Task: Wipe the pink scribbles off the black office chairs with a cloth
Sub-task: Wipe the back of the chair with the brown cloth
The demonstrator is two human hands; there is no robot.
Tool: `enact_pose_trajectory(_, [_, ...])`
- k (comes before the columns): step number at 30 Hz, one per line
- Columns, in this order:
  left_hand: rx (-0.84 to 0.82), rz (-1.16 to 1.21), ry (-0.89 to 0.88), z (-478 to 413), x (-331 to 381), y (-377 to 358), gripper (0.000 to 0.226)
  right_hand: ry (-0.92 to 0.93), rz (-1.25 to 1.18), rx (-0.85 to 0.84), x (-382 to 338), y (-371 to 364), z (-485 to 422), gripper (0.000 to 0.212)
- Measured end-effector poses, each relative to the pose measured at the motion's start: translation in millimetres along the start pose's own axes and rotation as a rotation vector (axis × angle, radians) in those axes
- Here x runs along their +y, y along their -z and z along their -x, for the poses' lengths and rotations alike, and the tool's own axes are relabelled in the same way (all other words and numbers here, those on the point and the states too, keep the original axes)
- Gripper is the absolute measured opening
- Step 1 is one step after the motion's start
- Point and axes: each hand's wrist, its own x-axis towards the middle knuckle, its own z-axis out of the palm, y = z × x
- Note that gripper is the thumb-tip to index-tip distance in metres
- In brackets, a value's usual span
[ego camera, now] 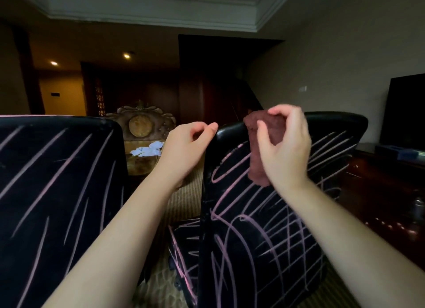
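Observation:
Two black office chairs stand with their backs toward me, both covered in pink scribbles. The left chair (53,192) fills the lower left. The right chair (264,238) is in the centre and right, with pink loops and crossing lines over its back. My right hand (285,146) grips a dark red cloth (259,151) near the top of the right chair's back. My left hand (186,146) is at that chair's upper left edge, fingers loosely curled, fingertips at the rim; whether they touch it is unclear.
Between the chairs, further back, stands an ornate carved chair or table (142,128) with white crumpled paper (147,151) on it. A dark wooden cabinet (386,192) with a black television (404,109) runs along the right wall. Patterned carpet (161,282) lies below.

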Motion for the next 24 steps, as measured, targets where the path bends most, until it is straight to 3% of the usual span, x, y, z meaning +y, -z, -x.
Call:
enact_pose_trajectory(3, [0.001, 0.039, 0.020, 1.1, 0.6, 2.9, 0.040, 0.142, 0.057, 0.083, 7.4, -21.5, 34.0, 0.014])
enact_pose_trajectory(9, [-0.016, 0.090, 0.043, 3.8, 0.1, 7.2, 0.035, 0.449, 0.258, -0.025, 39.6, -17.5, 57.1, 0.015])
enact_pose_trajectory(16, [-0.013, 0.194, 0.105, 6.4, -0.6, 5.1, 0.035, 0.156, 0.101, 0.101, -4.6, -17.9, 4.6, 0.014])
enact_pose_trajectory(21, [0.025, 0.336, 0.189, 4.8, -7.6, 9.7, 0.020, 0.371, 0.216, -0.231, -28.3, -34.4, 34.1, 0.037])
enact_pose_trajectory(24, [0.048, 0.374, 0.245, 4.9, -12.0, 18.1, 0.023, 0.372, 0.258, -0.223, -18.6, -25.4, 16.3, 0.034])
